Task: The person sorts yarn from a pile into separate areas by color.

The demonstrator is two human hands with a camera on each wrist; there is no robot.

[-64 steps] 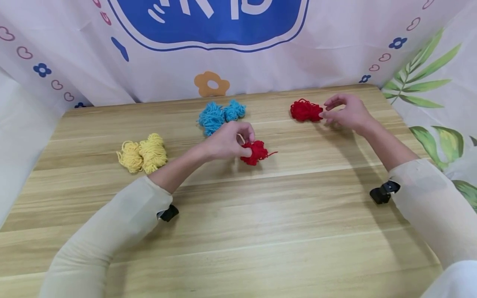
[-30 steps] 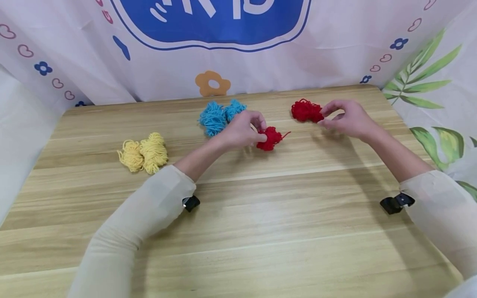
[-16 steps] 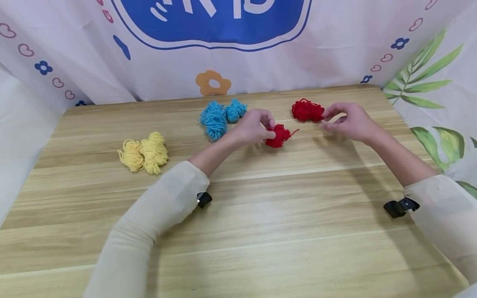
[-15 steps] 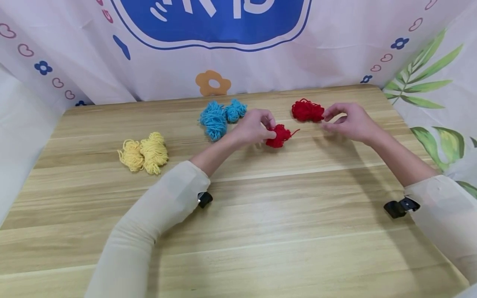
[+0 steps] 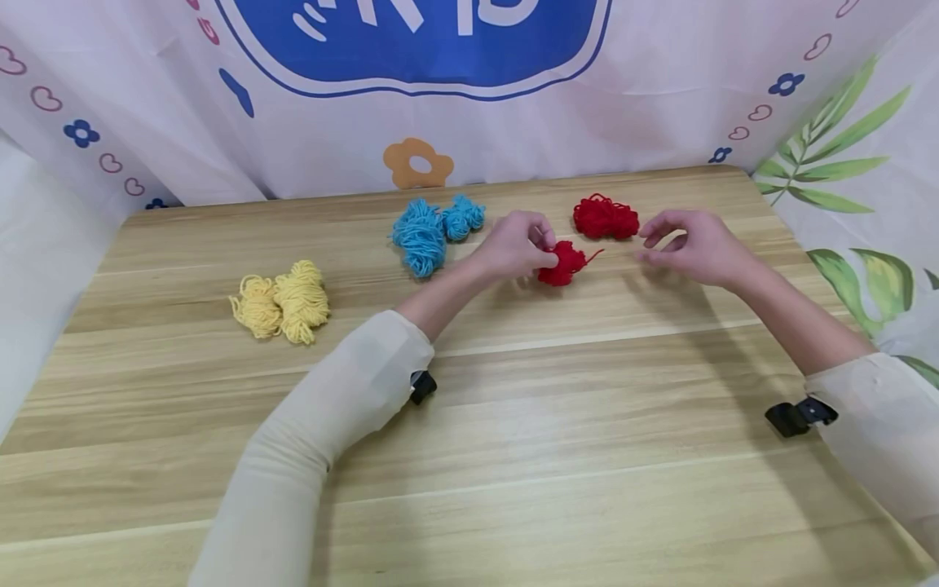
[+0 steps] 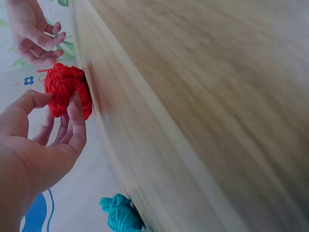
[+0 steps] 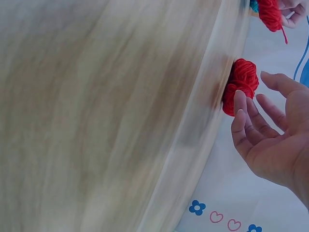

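My left hand (image 5: 517, 244) pinches a small bundle of red yarn (image 5: 563, 264) between thumb and fingertips, just above the table; a loose strand sticks out to its right. In the left wrist view the red bundle held by the fingers overlaps other red yarn behind it. A second red yarn bundle (image 5: 606, 218) lies near the back edge, up and to the right of the held one. My right hand (image 5: 695, 247) hovers beside that second bundle, its fingers loosely bent and holding nothing. From the right wrist view, its fingertips (image 7: 240, 96) overlap the lying red bundle.
Two blue yarn bundles (image 5: 421, 236) lie at the back middle of the wooden table (image 5: 557, 456). Two yellow yarn bundles (image 5: 301, 302) sit side by side on the left. A printed white cloth (image 5: 513, 139) hangs behind the back edge.
My left hand has carried the red yarn bundle rightward and slightly back, closer to the second red bundle. My right hand has drawn slightly toward me, away from the lying bundle.
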